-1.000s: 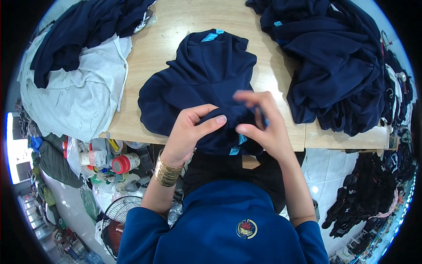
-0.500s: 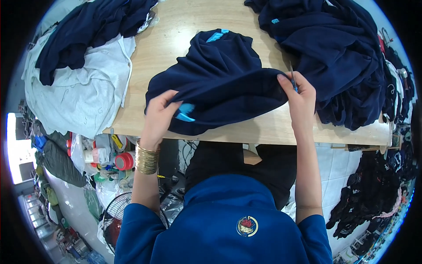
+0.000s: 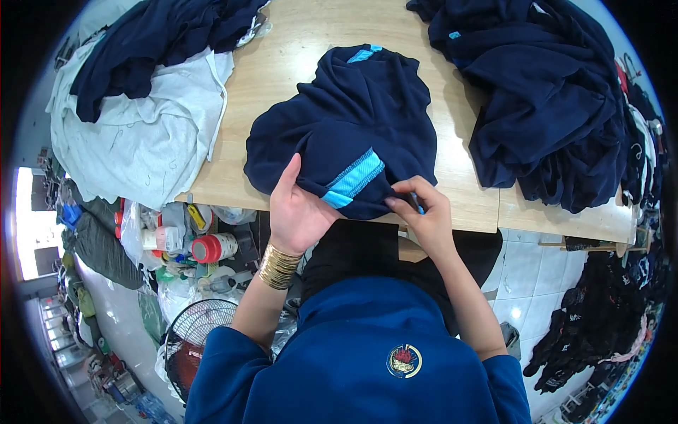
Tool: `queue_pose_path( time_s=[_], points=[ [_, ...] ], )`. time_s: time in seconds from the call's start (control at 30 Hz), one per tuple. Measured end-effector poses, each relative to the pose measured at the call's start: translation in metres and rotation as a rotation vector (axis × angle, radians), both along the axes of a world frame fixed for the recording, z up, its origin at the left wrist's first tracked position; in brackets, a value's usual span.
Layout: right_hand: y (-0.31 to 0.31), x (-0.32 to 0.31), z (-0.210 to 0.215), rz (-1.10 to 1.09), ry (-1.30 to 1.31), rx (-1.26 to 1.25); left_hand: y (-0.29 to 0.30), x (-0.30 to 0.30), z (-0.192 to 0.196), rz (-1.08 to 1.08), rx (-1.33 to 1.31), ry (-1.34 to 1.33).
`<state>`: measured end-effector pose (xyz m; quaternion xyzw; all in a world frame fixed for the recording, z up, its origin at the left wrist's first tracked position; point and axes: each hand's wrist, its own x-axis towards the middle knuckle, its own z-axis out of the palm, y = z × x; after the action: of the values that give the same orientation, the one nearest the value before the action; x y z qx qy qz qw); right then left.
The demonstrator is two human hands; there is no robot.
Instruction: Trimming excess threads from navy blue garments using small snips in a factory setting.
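A navy garment (image 3: 360,113) lies bunched on the table in front of me, its near edge at the table's front. A light blue strip (image 3: 358,174) with a stitched edge shows on the near part, and another light blue patch is at the far end. My left hand (image 3: 300,215) is turned palm up at the near left edge, thumb stretched out, its fingertips hidden by the cloth. Thumb and forefinger of my right hand (image 3: 427,215) pinch the garment's near right edge. A bit of blue from small scissors (image 3: 421,209) shows within that hand; the blades are hidden.
The wooden table (image 3: 318,28) bears a navy heap (image 3: 551,106) on the right. White cloth (image 3: 148,148) lies on the left with more navy fabric (image 3: 169,42) over it. Below the table's left edge are a red-lidded container (image 3: 206,249) and a fan (image 3: 201,332).
The raised, stretched edge has come down, and the light blue strip now lies exposed. My right hand has moved left and nearer to me; my left hand has turned palm up.
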<state>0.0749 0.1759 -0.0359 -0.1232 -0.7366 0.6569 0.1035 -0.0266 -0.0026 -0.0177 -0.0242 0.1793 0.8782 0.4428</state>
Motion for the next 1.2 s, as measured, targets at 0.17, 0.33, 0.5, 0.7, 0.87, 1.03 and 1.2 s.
queue_pose_path(
  time_s=[0.17, 0.33, 0.5, 0.7, 0.87, 1.03, 1.2],
  points=[
    [0.007, 0.016, 0.010, 0.079, 0.245, 0.208, 0.001, 0.007, -0.006, -0.009, 0.126, -0.034],
    [0.005, 0.030, 0.006, 0.225, 0.288, 0.611, 0.000, 0.020, -0.019, -0.135, -0.496, 0.039],
    [0.003, 0.035, -0.002, 0.346, 0.234, 0.557, 0.004, 0.036, -0.025, -0.314, -0.760, 0.267],
    [-0.003, 0.022, 0.004, 0.171, -0.200, -0.013, -0.002, 0.023, -0.044, 0.042, -0.443, -0.018],
    [-0.005, 0.007, 0.002, 0.064, -0.178, -0.099, 0.003, 0.021, -0.032, 0.105, -0.322, -0.096],
    [-0.015, -0.003, 0.004, 0.036, -0.155, -0.128, 0.006, 0.024, -0.026, -0.024, -0.521, 0.159],
    [-0.014, -0.010, -0.005, 0.004, -0.205, 0.050, 0.003, 0.022, -0.030, 0.126, -0.585, 0.347]
  ],
)
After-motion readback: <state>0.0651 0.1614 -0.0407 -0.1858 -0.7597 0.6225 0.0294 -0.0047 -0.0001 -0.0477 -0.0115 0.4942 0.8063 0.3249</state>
